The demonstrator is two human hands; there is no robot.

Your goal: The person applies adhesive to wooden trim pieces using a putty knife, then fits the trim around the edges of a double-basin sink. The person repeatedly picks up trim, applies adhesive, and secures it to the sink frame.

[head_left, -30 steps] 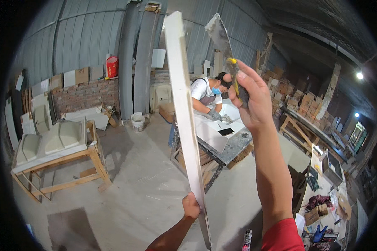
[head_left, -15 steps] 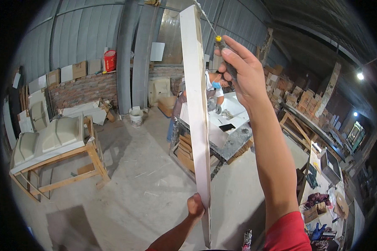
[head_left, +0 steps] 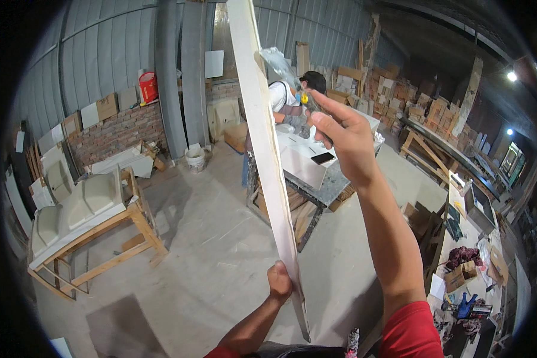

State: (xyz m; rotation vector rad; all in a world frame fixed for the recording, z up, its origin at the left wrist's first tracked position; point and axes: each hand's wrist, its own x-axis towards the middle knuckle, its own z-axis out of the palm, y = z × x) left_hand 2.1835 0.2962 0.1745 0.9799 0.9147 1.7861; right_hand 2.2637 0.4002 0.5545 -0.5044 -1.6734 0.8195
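Observation:
A long, thin white panel stands tilted in front of me, seen nearly edge-on. My left hand grips it near its lower end, the fingers hidden behind. Raised on the far right side of the panel, my right hand is closed round the dark handle of a putty knife. The knife has a yellow collar, and its broad metal blade reaches up to the panel's right edge at the upper part. Pale, rough material lines that edge.
Beyond the panel a person in a cap works at a table bearing a dark phone. At left, moulded basins lie on a wooden stand. A white bucket stands behind. A cluttered bench runs along the right.
The putty knife and my right hand have come lower, and its blade now shows broad against the panel edge. The panel's top leans further left. The person behind has turned their head down.

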